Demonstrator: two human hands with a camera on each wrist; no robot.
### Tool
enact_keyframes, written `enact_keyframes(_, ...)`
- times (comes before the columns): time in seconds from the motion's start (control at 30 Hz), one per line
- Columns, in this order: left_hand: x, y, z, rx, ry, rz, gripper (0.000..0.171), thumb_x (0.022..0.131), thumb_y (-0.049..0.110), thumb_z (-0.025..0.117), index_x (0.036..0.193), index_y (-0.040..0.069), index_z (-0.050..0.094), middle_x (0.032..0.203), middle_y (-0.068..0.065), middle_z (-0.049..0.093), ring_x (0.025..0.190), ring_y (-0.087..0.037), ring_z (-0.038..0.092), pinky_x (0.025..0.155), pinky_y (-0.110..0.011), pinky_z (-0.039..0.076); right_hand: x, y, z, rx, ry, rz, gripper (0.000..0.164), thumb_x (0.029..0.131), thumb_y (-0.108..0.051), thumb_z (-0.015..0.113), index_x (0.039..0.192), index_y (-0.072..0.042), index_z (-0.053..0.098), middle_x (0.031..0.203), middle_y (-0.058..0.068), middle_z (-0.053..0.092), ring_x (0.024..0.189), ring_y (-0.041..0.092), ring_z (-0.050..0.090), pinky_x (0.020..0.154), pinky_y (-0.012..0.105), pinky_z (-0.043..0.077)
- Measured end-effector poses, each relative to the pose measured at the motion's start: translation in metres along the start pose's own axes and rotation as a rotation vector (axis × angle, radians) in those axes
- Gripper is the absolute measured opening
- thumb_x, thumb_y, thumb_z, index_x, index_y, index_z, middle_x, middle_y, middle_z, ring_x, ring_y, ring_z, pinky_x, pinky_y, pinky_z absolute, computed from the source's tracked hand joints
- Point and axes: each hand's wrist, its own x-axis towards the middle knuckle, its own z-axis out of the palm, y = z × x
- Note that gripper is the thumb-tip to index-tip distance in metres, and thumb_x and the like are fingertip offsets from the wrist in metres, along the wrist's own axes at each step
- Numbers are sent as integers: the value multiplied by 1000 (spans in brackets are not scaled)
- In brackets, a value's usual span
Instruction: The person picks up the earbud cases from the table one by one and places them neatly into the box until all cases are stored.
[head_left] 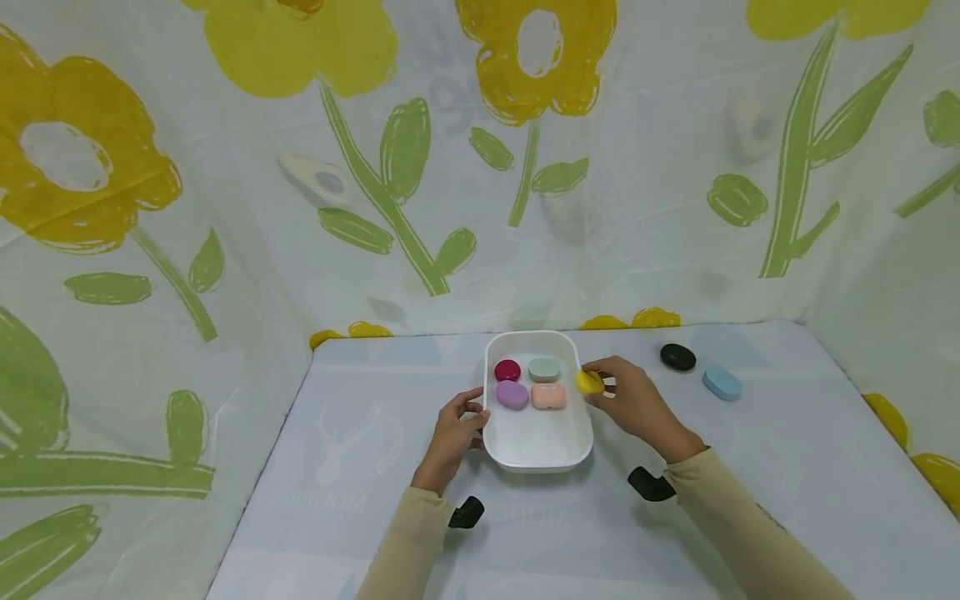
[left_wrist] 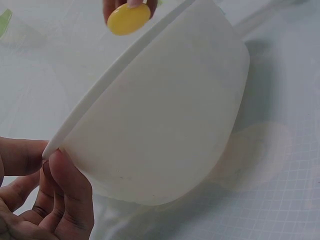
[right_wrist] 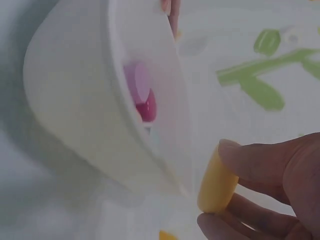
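Right grip [head_left: 628,397] pinches yellow oval [head_left: 589,382] | left grip [head_left: 452,432] pinches white tub [head_left: 536,437] by rim

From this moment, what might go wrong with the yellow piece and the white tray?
The right hand merely pinches the glossy yellow piece, so it might slip out. The piece is near the white tray and could knock against it. The left hand pinches the tray's opposite side; a pull there might tilt it and slide the lilac piece inside.
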Motion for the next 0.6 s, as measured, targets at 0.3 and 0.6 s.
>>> enact_keyframes(0.3,0,0,-1,3,4,-7,46,105,4,63,150,3,55,112,-12,55,69,-17,58,55,-26,53,9,-28,22,28,-73,-88,43,90,3,81,131,5,68,128,19,67,116,36,65,99,51,59)
enact_keyframes(0.6,1,-2,-1,6,11,-7,46,104,5,64,149,2,56,113,-12,56,68,-16,58,56,-26,54,19,-48,41,-15,-188,-62,43,90,0,82,131,2,69,126,14,68,113,32,64,103,49,56)
